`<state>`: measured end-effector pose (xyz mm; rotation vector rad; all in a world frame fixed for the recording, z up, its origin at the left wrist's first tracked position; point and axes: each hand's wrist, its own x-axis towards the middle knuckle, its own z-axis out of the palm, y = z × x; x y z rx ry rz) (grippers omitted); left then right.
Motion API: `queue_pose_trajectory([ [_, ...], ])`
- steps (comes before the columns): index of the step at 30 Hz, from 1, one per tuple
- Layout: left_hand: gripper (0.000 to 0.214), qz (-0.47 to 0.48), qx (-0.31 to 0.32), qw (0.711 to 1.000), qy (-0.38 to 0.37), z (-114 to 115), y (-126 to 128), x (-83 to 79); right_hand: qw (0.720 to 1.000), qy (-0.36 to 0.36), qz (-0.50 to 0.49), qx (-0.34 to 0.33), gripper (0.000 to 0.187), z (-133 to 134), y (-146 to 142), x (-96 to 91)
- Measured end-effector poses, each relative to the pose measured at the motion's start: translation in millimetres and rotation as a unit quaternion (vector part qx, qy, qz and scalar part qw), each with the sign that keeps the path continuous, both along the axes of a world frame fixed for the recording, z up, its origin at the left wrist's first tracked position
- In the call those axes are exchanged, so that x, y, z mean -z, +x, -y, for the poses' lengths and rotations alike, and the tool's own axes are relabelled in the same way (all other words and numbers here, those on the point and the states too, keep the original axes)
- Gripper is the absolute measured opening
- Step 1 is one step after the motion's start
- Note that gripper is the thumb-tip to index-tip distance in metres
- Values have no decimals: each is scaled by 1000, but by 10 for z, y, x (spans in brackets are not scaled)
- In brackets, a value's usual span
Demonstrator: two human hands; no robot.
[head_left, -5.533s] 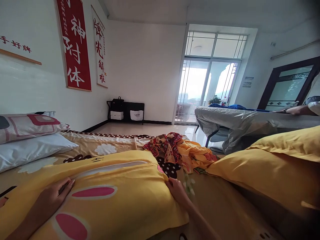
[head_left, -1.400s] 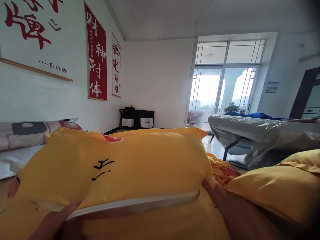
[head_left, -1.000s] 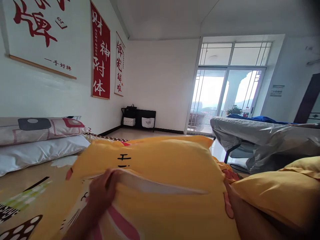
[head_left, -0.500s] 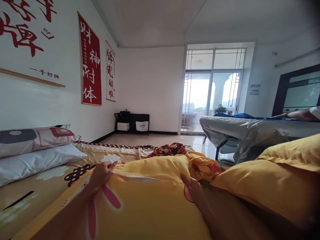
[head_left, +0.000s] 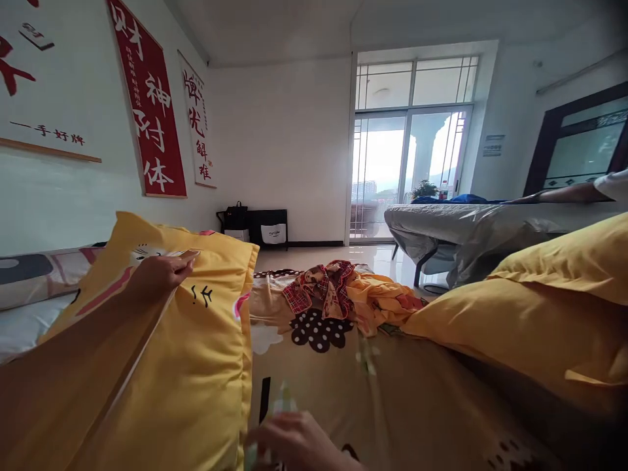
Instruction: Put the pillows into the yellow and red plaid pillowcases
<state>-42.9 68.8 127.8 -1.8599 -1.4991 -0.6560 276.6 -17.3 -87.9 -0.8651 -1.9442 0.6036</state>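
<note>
A yellow pillow (head_left: 196,366) printed with a cartoon animal face stands tilted on the left of the bed. My left hand (head_left: 167,271) is closed on the pillow's upper opening edge, thumb on top. Low in the middle, my right hand (head_left: 299,438) is close to the pillow's right side. Motion blurs its fingers, so I cannot tell whether they touch the fabric. Beneath lies a tan patterned bedsheet (head_left: 392,405) with brown polka-dot flowers.
More yellow pillows (head_left: 530,320) are stacked at the right. Crumpled red and orange cloth (head_left: 333,288) lies at the bed's far edge. A plastic-covered table (head_left: 471,219) stands beyond, with another person's arm (head_left: 569,193) over it. A white pillow (head_left: 29,320) lies far left.
The yellow pillow has swung left and up in my left hand. My right hand has come off its right edge and moved down toward me. The view has shifted slightly.
</note>
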Motion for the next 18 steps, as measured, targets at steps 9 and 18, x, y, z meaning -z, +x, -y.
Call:
queue_pose_trajectory([
  [9,53,-35,249,941,228,637,1046,-193,994,-99,-2,-37,65,-328,160,-137],
  [18,53,-66,325,916,228,988,1716,-602,977,-45,49,-203,107,-6,-320,208],
])
